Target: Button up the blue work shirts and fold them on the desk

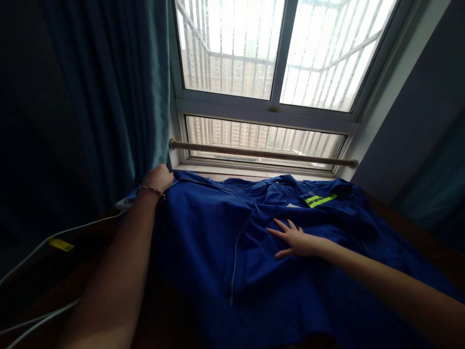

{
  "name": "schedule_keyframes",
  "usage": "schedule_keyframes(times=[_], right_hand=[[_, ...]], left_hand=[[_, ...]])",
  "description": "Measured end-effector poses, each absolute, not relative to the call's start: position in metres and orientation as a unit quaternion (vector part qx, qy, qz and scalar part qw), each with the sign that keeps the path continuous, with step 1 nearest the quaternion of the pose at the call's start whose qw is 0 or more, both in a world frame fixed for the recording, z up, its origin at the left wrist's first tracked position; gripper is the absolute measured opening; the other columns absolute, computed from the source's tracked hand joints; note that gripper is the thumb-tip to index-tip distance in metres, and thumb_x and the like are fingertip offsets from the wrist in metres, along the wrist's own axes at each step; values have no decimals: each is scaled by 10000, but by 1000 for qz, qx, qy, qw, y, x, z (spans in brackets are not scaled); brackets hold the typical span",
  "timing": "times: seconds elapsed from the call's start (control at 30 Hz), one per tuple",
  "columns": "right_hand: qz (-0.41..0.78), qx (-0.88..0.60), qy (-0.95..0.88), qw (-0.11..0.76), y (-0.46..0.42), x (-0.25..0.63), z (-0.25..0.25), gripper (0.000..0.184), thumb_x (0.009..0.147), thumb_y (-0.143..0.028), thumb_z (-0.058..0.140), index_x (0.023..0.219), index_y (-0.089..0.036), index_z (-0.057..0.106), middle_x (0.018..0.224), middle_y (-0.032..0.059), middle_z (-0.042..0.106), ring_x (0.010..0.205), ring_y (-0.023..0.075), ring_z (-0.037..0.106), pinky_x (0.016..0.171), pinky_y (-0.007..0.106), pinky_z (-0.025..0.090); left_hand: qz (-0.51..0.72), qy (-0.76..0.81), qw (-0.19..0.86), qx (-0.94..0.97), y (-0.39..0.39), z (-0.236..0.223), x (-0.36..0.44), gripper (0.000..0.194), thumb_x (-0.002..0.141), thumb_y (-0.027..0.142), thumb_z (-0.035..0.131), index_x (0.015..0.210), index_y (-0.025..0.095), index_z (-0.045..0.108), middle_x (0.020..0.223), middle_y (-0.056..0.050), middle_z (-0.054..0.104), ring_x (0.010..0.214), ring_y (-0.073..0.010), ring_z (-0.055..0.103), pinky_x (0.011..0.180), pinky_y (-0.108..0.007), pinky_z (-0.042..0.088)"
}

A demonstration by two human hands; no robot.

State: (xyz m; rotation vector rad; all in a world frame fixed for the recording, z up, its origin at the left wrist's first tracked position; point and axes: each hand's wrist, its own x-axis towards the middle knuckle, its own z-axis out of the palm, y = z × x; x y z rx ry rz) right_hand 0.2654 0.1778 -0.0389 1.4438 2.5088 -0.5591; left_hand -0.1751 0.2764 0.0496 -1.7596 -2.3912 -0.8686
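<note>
A blue work garment (pixel 203 232) with yellow-green reflective stripes (pixel 320 199) lies spread over a dark surface under the window. My left hand (pixel 158 178), a bead bracelet on its wrist, is closed on the garment's far left edge near the curtain. My right hand (pixel 294 239) lies flat on the cloth in the middle, fingers stretched out and apart, pointing left. A fold of the fabric runs just under that hand.
A teal curtain (pixel 119 97) hangs at the left, touching the garment's corner. A metal rail (pixel 261 154) crosses the window (pixel 276 63) low down. White cables (pixel 47 240) with a yellow tag (pixel 61 245) trail over the dark surface at the left. A grey wall rises at the right.
</note>
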Motion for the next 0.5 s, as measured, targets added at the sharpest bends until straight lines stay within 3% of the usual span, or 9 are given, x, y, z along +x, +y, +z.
schedule_keyframes(times=[0.1,0.17,0.27,0.33,0.43,0.5], right_hand=[[-231,471,841,131,180,264,-31,984,493,-569,720,1332,-417,227,1462,24,-52,1239,504,2,908,654,215],[-239,469,845,99,185,260,-23,883,485,-519,744,1280,-361,392,1450,64,122,1234,483,151,932,609,239],[-287,472,827,-110,185,240,-8,568,610,-537,659,1077,-218,604,1224,119,494,1130,358,424,959,492,302],[-416,456,734,-282,178,222,2,527,716,-601,514,1035,-189,594,1050,106,599,985,269,549,885,435,401],[-647,392,532,-381,164,203,16,598,775,-669,324,996,-172,571,838,68,649,721,191,620,684,367,497],[-702,384,460,-385,159,200,21,507,777,-614,405,878,-156,598,668,31,637,598,159,605,617,302,502]], left_hand=[[-257,-788,28,-559,271,53,-187,255,701,313,595,672,65,540,557,-18,469,805,-238,524,780,-426,416],[-299,-772,-55,-559,264,63,-181,232,709,271,602,713,42,565,561,-19,489,781,-227,527,784,-421,417],[-436,-609,-318,-581,239,85,-135,246,777,174,536,982,38,548,719,-38,590,752,-163,546,787,-359,435],[-440,-394,-482,-647,210,93,-84,368,810,158,497,1173,108,462,957,-65,606,902,-158,553,859,-324,411],[-311,-265,-548,-730,156,81,-1,575,805,237,524,1323,151,289,1188,-130,512,1068,-224,505,893,-355,411],[-202,-257,-518,-791,124,62,40,803,765,304,574,1379,100,98,1334,-210,342,1200,-285,378,959,-404,353]])
